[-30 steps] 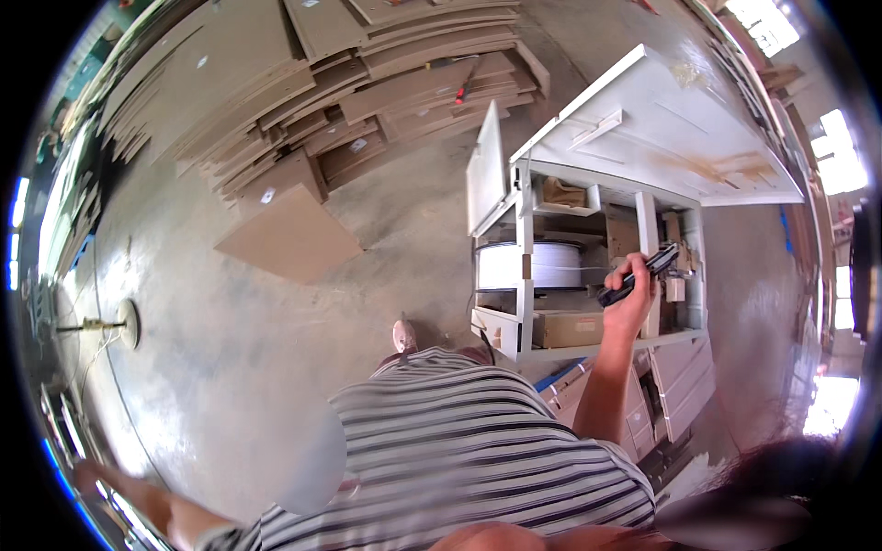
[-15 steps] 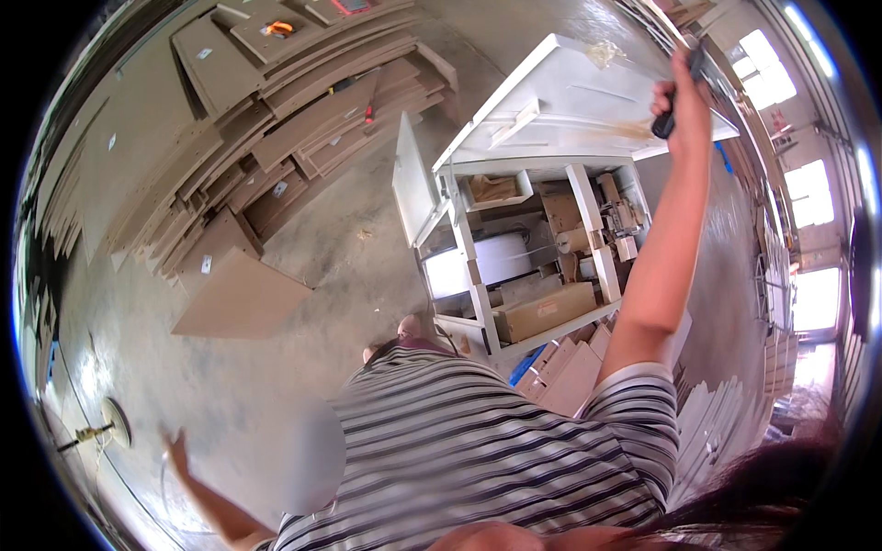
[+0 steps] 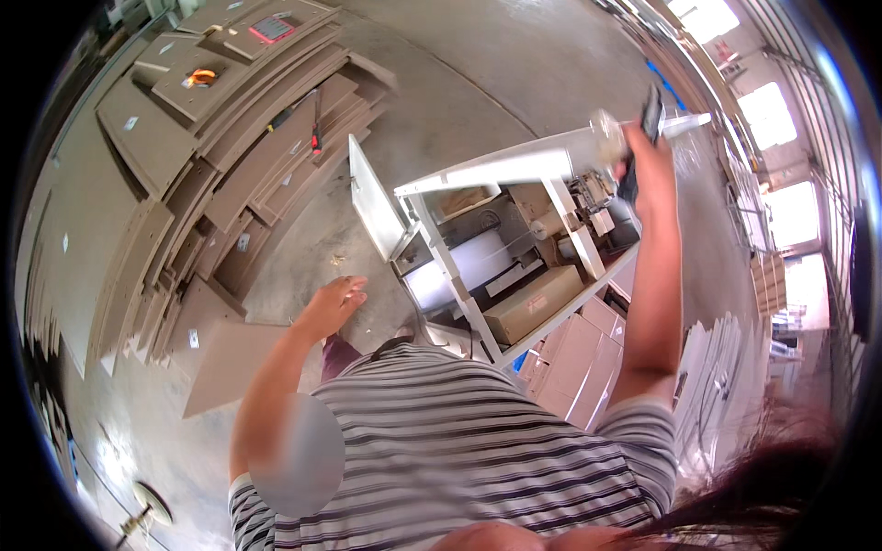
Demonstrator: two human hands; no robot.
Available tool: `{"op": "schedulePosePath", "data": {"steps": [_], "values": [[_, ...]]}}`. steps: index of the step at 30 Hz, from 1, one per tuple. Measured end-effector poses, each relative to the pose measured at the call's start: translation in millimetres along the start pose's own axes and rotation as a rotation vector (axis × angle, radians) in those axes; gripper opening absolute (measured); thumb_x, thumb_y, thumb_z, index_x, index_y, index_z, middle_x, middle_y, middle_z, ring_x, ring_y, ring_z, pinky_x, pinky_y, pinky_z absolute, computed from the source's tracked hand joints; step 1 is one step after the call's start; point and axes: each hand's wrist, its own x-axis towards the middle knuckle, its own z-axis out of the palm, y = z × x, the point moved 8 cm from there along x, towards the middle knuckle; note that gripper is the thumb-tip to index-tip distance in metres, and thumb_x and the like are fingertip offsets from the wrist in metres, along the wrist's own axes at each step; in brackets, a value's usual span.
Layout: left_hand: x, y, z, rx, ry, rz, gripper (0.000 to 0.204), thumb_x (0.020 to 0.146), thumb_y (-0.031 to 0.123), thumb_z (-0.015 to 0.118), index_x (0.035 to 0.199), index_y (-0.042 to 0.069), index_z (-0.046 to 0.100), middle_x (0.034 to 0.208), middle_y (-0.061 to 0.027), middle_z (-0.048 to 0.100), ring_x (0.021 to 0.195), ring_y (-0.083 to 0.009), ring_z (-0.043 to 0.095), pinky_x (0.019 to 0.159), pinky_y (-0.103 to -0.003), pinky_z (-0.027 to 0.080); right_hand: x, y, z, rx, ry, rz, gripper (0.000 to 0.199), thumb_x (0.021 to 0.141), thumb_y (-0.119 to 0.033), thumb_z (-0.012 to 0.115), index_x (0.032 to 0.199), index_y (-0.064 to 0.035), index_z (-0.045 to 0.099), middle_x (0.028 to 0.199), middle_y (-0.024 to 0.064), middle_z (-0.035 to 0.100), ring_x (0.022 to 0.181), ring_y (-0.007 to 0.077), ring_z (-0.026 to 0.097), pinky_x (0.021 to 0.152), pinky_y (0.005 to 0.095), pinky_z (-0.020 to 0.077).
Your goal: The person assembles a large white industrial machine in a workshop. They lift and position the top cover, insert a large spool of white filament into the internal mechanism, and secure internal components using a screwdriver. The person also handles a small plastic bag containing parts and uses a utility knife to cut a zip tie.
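Note:
My right hand (image 3: 649,165), arm stretched forward, is closed round a long black object (image 3: 650,118) whose kind I cannot make out. It is at the far right side of a white cabinet or cart (image 3: 484,332), over its long white top panel (image 3: 514,151). Beside my fingers is a blurred clear bundle that looks like crumpled plastic (image 3: 606,136). My left hand (image 3: 333,308) hovers left of the cabinet with fingers stretched out and nothing in them. Inside the cabinet lie a brown carton (image 3: 537,305), a white curved sheet or roll (image 3: 469,266) and several smaller parts.
Stacks of grey-brown boards (image 3: 234,174) cover the floor at left. On them lie an orange tool (image 3: 199,78), a red-handled screwdriver (image 3: 317,138) and a red case (image 3: 272,29). A white door (image 3: 372,197) swings out from the cabinet's left. Cartons (image 3: 574,363) stand beneath its near edge.
My left hand has come up from the lower left towards the cabinet. My right hand has come lower and nearer with the black object. The top panel shows narrower, and the view has shifted.

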Motion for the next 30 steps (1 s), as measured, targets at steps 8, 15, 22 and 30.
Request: {"op": "schedulePosePath", "data": {"steps": [8,15,22,30], "values": [[34.4,-87.0,28.0,-0.18,-0.289,-0.217,0.03,0.095,0.02,0.052,0.116,0.0,0.057,0.097,-0.0108,0.066,0.087,-0.0172,0.065,0.079,-0.03,0.051,-174.3,184.6,-131.4,-0.128,0.416,0.309,0.049,0.082,-0.008,0.061,0.129,-0.0038,0.049,0.089,0.0006,0.052,0.068,0.009,0.046,0.061,0.0245,0.0393],[66.5,-112.3,75.3,-0.225,-0.46,-0.362,0.026,0.096,0.018,0.052,0.11,-0.002,0.057,0.096,-0.0111,0.065,0.083,-0.0135,0.063,0.075,-0.028,0.051,-278.5,447.1,-163.5,-0.323,0.544,0.513,0.048,0.088,-0.023,0.066,0.122,0.0058,0.048,0.115,0.0174,0.058,0.108,0.0263,0.056,0.096,0.037,0.0419],[56.8,-110.1,108.3,-0.301,-0.36,-0.503,0.026,0.097,0.021,0.05,0.112,0.001,0.058,0.096,-0.0086,0.066,0.081,-0.0132,0.063,0.073,-0.026,0.05,-269.5,464.1,-139.8,-0.246,0.328,0.852,0.035,0.088,-0.029,0.066,0.099,0.0023,0.055,0.074,0.0073,0.057,0.058,0.0189,0.059,0.051,0.0347,0.0496],[25.5,-116.1,126.5,-0.408,-0.284,-0.627,0.025,0.098,0.023,0.05,0.112,0.004,0.058,0.097,-0.0082,0.066,0.083,-0.0138,0.064,0.075,-0.027,0.05,-277.3,486.7,-137.8,0.108,0.246,0.843,0.022,0.094,-0.02,0.054,0.094,0.0016,0.052,0.072,0.0088,0.056,0.057,0.0195,0.062,0.049,0.0317,0.0562]]}}
